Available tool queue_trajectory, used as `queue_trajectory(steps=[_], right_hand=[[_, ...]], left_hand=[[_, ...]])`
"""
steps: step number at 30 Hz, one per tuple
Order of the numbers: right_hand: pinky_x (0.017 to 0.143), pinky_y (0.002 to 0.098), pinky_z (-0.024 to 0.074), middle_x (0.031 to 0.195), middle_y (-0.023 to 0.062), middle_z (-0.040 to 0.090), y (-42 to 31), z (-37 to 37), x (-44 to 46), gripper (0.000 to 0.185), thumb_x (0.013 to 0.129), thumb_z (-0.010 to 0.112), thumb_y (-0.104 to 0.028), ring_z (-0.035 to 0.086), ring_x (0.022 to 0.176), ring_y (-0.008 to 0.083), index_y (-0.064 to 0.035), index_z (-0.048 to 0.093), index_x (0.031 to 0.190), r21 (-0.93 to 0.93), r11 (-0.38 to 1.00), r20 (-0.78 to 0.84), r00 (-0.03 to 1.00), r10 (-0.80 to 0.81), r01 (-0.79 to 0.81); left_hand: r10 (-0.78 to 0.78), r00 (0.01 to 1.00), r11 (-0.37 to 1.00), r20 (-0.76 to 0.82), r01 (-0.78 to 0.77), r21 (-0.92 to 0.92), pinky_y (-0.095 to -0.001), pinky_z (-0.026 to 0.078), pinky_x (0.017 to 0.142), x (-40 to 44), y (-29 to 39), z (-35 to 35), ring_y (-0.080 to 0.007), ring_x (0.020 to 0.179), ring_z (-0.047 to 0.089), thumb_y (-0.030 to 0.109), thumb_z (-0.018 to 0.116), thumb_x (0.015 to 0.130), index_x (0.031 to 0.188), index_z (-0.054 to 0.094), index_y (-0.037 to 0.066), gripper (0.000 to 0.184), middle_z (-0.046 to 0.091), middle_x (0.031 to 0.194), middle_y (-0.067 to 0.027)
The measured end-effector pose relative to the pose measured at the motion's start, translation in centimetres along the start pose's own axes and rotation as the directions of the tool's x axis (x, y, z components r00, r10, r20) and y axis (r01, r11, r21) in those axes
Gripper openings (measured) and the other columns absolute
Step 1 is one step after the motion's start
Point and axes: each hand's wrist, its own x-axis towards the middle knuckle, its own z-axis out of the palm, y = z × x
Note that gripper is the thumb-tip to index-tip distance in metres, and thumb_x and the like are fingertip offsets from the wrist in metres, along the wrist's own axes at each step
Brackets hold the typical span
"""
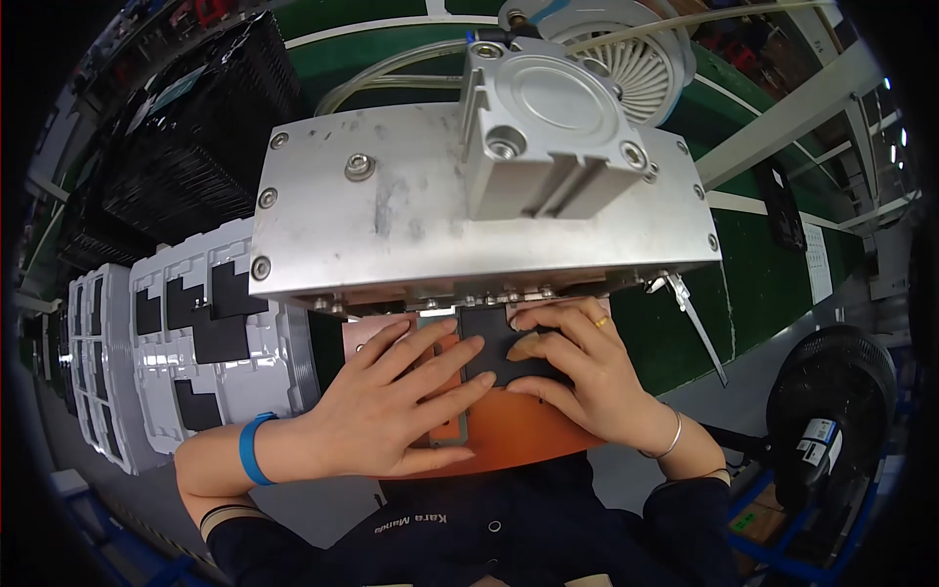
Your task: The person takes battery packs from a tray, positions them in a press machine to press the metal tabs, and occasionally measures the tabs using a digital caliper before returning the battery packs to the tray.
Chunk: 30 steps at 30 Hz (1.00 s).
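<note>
Under the front edge of a metal press lies a flat dark grey plate. My left hand rests with fingers spread over a metal frame beside the plate, and some fingertips reach the plate's left edge. My right hand has its fingers and thumb bent onto the plate's right part and grips it there. An orange surface spreads below both hands. The frame's inside is partly hidden by my left fingers.
An air cylinder tops the press. White trays with dark plates stand left, black crates behind them. A metal caliper-like tool hangs at the press's right. A black fan stands right; a white fan is behind.
</note>
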Motion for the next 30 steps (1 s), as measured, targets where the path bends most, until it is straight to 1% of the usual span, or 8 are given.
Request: queue_trajectory(steps=[10,12,14,17,20,24,26,30], right_hand=[[0.085,0.0342,0.0473,0.108,0.0089,0.055,-1.1,-1.3,-0.5,0.034,0.074,0.076,0.001,0.058,0.098,0.0239,-0.0051,0.058,0.102,0.253,0.954,0.04,0.987,0.153,-0.158],[0.079,0.0273,0.0502,0.101,0.0053,0.059,-0.5,-1.6,-1.0,0.032,0.075,0.075,0.007,0.062,0.088,0.0132,-0.0026,0.056,0.099,0.653,0.59,0.246,0.87,0.427,-0.474],[0.076,0.0227,0.0507,0.096,0.0022,0.06,-0.3,-2.0,-1.0,0.029,0.077,0.075,0.007,0.061,0.084,0.0073,-0.0005,0.055,0.096,0.694,0.553,0.261,0.877,0.404,-0.461],[0.082,0.0258,0.0533,0.097,0.0046,0.059,-2.5,-1.3,0.1,0.026,0.079,0.074,0.008,0.062,0.089,0.0106,0.0014,0.054,0.094,0.787,0.502,0.24,0.927,0.287,-0.359],[0.088,0.029,0.0544,0.101,0.0081,0.06,-5.5,0.4,2.1,0.028,0.078,0.074,0.01,0.062,0.095,0.0129,0.0012,0.055,0.097,0.828,0.458,0.261,0.945,0.199,-0.325],[0.085,0.0284,0.0547,0.101,0.0083,0.06,-8.6,2.3,5.9,0.026,0.083,0.074,0.001,0.063,0.097,0.0136,0.001,0.058,0.102,0.845,0.456,0.235,0.96,0.152,-0.279],[0.083,0.0304,0.0541,0.102,0.0105,0.062,-9.5,3.9,8.8,0.026,0.086,0.072,-0.01,0.065,0.096,0.0211,0.0009,0.06,0.105,0.656,0.746,0.203,0.979,-0.03,-0.113],[0.09,0.039,0.0488,0.106,0.015,0.064,-9.4,11.1,14.2,0.029,0.082,0.072,-0.014,0.058,0.101,0.0356,0.0001,0.063,0.106,0.317,0.885,0.107,0.915,-0.39,0.34]], left_hand=[[0.073,0.985,0.997,-0.159,-0.07,0.022,-0.0469,0.043,0.096,-0.4,0.7,-0.6,-0.0343,0.117,0.053,0.043,0.074,0.078,0.122,0.065,0.012,0.055,0.057,0.131,-0.0133],[-0.019,0.965,0.99,-0.26,-0.018,-0.141,-0.039,0.049,0.087,-0.5,0.7,-0.8,-0.0297,0.109,0.057,0.029,0.078,0.076,0.119,0.063,0.007,0.051,0.058,0.124,-0.0115],[-0.04,0.94,0.986,-0.34,-0.017,-0.163,-0.0331,0.054,0.074,0.0,1.1,-1.6,-0.0248,0.09,0.063,0.017,0.079,0.077,0.119,0.062,0.002,0.047,0.063,0.108,-0.0134],[-0.427,0.884,0.633,-0.193,0.139,-0.761,-0.0262,0.054,0.059,-0.8,2.5,-2.1,-0.0107,0.07,0.062,0.01,0.071,0.088,0.121,0.058,-0.005,0.039,0.067,0.085,-0.0112],[-0.524,0.849,0.121,0.069,0.154,-0.981,-0.0204,0.05,0.073,-3.5,3.2,-1.4,-0.0043,0.087,0.06,0.006,0.066,0.093,0.121,0.058,-0.006,0.032,0.067,0.093,-0.0039],[-0.825,0.439,0.449,-0.357,0.125,-0.885,-0.0235,0.05,0.085,-11.2,3.3,-3.0,-0.0086,0.097,0.06,0.0,0.061,0.093,0.131,0.055,-0.002,0.039,0.066,0.108,-0.0049],[-0.749,0.106,0.651,-0.654,0.298,-0.698,-0.0251,0.049,0.091,-16.0,1.1,-3.9,-0.0118,0.106,0.06,0.005,0.056,0.097,0.135,0.053,-0.002,0.039,0.063,0.121,-0.0096],[-0.665,-0.147,0.569,-0.732,0.536,-0.624,-0.0246,0.045,0.095,-29.9,-5.5,-3.8,-0.0132,0.109,0.06,0.013,0.055,0.099,0.134,0.054,-0.003,0.038,0.061,0.129,-0.0121]])
